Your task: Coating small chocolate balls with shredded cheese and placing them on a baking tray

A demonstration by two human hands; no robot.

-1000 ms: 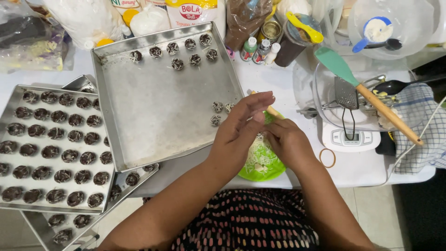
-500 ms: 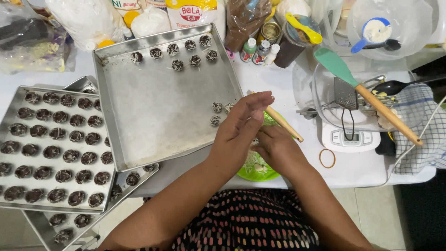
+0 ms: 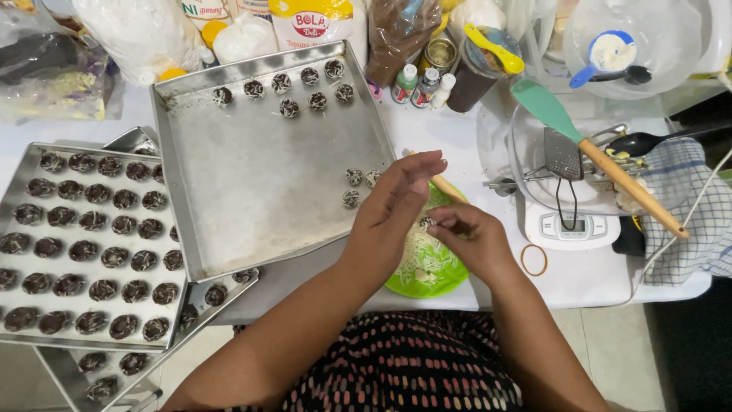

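White table (image 3: 473, 137), crowded baking trays (image 3: 259, 183)

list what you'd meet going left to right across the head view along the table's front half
full tray of chocolate balls → big tray with few balls → left hand → right hand over the green plate → rubber band → checked cloth

Large square metal baking tray (image 3: 259, 183): dull brushed sheen, scuffed; second metal tray of dark rough balls (image 3: 30, 164) shinier. Round green plastic plate (image 3: 427, 278) smooth, glossy, under pale shredded flakes. Teal spatula with matt wooden handle (image 3: 625, 183); blue-checked woven cloth (image 3: 694, 214); white surface (image 3: 457, 145) matt.
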